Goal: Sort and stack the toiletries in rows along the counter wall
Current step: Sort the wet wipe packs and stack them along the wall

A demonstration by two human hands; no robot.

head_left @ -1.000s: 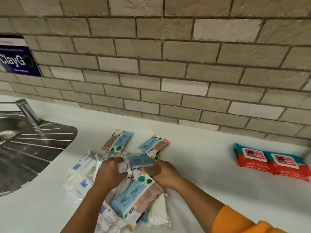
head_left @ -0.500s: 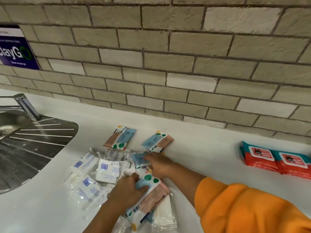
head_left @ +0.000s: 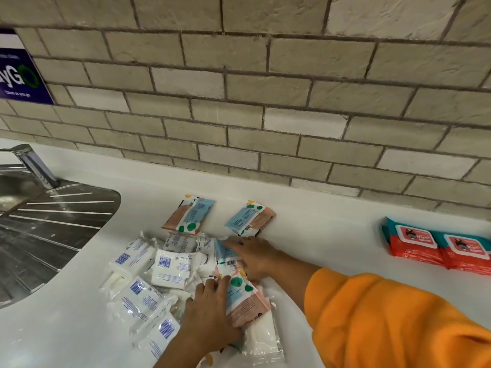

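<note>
- A brick wall (head_left: 265, 88) fills the upper half of the view, with a white counter (head_left: 332, 235) running along its foot.
- A steel sink drainboard (head_left: 53, 221) is set into the counter at the far left.
- An orange sleeve (head_left: 385, 314) reaches in from the lower right, crossing toward the middle of the counter.
- A loose pile of white packets (head_left: 170, 266) sprawls between the drainboard and the hands. They overlap at odd angles, well apart from the wall and not yet sorted.
- Two red wipe packs (head_left: 414, 245) lie side by side, touching, near the wall at the far right. This looks like a finished row.
- Two blue-and-peach packs (head_left: 190, 215) lie near the wall above the pile, apart from each other and slightly askew. This looks like the start of a second row.
- A larger blue-and-peach pack (head_left: 244, 298) lies on the near edge of the pile.
- The left hand (head_left: 210, 317) rests on this pack's left edge, thumb on top. I cannot tell whether the fingers grasp it.
- The right hand (head_left: 256, 257) lies released, fingers stretched flat over a small blue pack (head_left: 225, 254) at the top of the pile.
- In my judgement the work is in an early stage: most of the packets remain to be sorted and stacked.
</note>
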